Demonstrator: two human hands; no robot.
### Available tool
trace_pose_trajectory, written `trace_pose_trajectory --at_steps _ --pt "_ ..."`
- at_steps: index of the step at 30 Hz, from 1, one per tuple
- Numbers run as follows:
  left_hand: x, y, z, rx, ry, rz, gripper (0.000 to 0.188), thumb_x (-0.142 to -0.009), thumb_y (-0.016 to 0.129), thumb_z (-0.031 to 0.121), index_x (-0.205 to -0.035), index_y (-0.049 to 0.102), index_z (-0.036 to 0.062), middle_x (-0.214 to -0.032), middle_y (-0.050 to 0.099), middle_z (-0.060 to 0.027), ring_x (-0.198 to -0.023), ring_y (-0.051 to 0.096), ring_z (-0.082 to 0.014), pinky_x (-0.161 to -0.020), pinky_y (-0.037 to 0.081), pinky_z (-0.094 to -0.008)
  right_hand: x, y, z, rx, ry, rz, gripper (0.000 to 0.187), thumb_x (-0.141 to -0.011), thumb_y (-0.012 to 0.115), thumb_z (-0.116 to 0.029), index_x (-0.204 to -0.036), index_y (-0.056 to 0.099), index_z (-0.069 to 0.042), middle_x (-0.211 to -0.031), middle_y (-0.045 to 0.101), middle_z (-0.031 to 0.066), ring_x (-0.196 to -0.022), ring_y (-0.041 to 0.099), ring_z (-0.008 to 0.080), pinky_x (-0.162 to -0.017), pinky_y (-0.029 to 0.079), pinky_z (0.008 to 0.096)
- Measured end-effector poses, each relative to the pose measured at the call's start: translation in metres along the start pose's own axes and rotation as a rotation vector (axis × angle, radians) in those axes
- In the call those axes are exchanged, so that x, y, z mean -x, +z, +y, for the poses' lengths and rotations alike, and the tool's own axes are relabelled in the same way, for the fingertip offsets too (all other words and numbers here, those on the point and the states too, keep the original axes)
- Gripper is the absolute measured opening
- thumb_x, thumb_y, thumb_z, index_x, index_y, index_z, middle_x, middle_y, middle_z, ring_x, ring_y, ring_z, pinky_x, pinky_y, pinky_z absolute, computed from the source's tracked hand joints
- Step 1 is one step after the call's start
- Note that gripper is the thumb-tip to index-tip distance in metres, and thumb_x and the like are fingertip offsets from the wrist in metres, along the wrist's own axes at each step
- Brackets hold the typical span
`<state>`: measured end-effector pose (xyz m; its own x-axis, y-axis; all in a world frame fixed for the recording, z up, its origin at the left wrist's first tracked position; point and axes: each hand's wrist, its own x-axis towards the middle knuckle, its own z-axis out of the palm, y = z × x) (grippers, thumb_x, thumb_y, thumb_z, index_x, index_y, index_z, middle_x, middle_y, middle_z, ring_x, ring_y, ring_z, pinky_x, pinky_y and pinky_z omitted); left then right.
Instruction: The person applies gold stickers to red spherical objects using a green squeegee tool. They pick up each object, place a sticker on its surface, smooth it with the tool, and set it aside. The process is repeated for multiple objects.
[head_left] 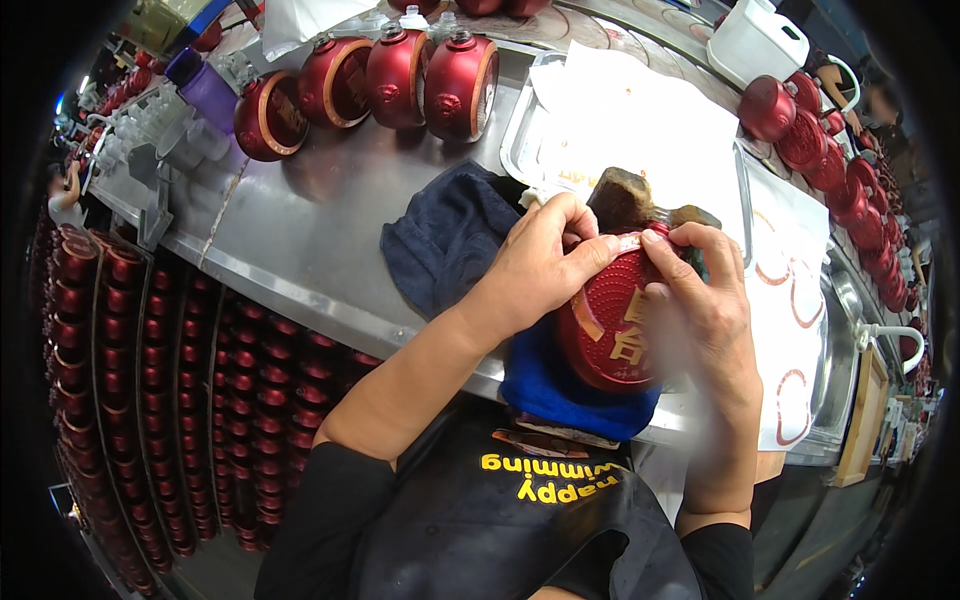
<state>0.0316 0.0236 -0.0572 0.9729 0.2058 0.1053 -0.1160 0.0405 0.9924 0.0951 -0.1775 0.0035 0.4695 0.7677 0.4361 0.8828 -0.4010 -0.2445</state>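
Observation:
In front of me a red drum-shaped bottle (pixel 590 352) with gold characters on its round face leans on a folded blue cloth (pixel 560 400). At the upper rim of that face, my left hand (pixel 545 255) pinches a thin curved decal strip (pixel 629 242) between thumb and finger. My right hand (pixel 705 290) presses the strip's other side with closed fingertips, close to the left thumb. The strip's loose orange-gold end (pixel 588 318) curves down the left of the face. The bottle's neck sits against a dark, stained support (pixel 620 198) just beyond my hands.
A dark blue towel (pixel 440 235) lies left of my hands on the metal table (pixel 290 225). Several red bottles (pixel 395 80) stand at the back. A tray (pixel 520 140) holds white sheets; another decal sheet (pixel 775 350) lies right. Racks of red bottles (pixel 270 400) fill the lower left.

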Motion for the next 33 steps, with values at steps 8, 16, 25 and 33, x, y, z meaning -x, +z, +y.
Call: trace_pose_trajectory --at_steps 8,16,25,33 --pt "0.007 -0.01 -0.002 0.198 -0.145 -0.173 0.023 -0.102 0.067 0.022 -0.113 0.055 0.0054 -0.107 0.059 -0.0011 -0.103 0.056 -0.0077 -0.092 0.048 -0.0265 0.001 0.0 -0.001 -0.022 0.018 -0.015 0.041 -0.084 0.075 -0.005 -0.125 0.071 -0.006 -0.118 0.058 0.0148 -0.112 0.058 0.0354 -0.095 0.051 0.0447" --pt "0.025 -0.013 -0.02 0.507 -0.145 -0.132 0.037 -0.106 0.061 0.028 -0.131 0.048 0.004 -0.126 0.056 -0.0071 -0.121 0.053 -0.0127 -0.106 0.043 -0.0304 0.002 0.001 -0.001 -0.027 0.025 -0.026 0.044 -0.083 0.076 -0.003 -0.127 0.07 -0.006 -0.118 0.059 0.0139 -0.112 0.058 0.0343 -0.095 0.051 0.044" --pt "0.044 -0.019 -0.026 0.27 -0.016 -0.22 0.069 -0.1 0.071 0.031 -0.151 0.033 0.0035 -0.144 0.049 -0.0127 -0.135 0.047 -0.0214 -0.116 0.038 -0.0381 0.001 0.003 -0.002 -0.025 0.036 -0.021 0.043 -0.082 0.076 -0.002 -0.125 0.07 -0.006 -0.117 0.059 0.0132 -0.111 0.058 0.034 -0.094 0.051 0.0439" --pt "0.045 -0.014 -0.022 0.061 0.055 -0.155 0.08 -0.093 0.078 0.037 -0.151 0.038 0.0006 -0.145 0.048 -0.02 -0.135 0.048 -0.0289 -0.115 0.037 -0.0394 0.001 0.003 -0.002 -0.015 0.02 -0.006 0.039 -0.085 0.075 -0.002 -0.123 0.07 -0.004 -0.118 0.06 0.0134 -0.11 0.059 0.0339 -0.093 0.052 0.0428"
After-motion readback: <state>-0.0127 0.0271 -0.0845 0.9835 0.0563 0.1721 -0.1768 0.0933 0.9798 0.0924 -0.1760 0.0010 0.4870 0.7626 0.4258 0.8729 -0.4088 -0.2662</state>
